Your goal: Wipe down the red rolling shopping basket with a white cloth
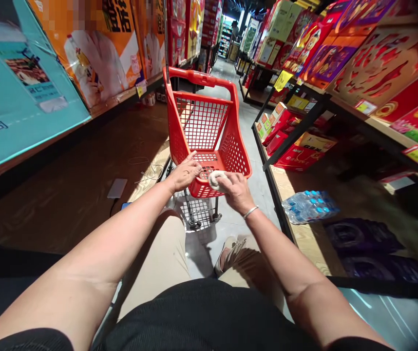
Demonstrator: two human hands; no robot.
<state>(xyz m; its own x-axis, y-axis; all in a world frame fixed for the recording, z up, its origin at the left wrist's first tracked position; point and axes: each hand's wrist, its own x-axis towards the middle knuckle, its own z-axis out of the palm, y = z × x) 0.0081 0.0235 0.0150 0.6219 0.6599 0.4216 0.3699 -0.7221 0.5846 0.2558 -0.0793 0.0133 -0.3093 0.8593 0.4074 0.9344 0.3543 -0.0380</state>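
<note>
A red plastic shopping cart (243, 146) with perforated sides stands in front of me, its handle at the far end. Over the near left corner of its rim lies my left hand (185, 174), its fingers bent over the edge and one finger pointing forward. A bunched off-white cloth (216, 180) is gripped in my right hand (238, 192) at the near rim. The cloth touches the rim, and my right fingertips are partly hidden by it. Inside the basket, only the grid floor and walls show.
Shelves of boxed goods (99, 58) line the left, and gift boxes (377, 73) the right. A pack of bottles (309, 205) lies on the lower right shelf. A white rectangular object (117, 188) and a thin cable (146, 168) lie low on the left.
</note>
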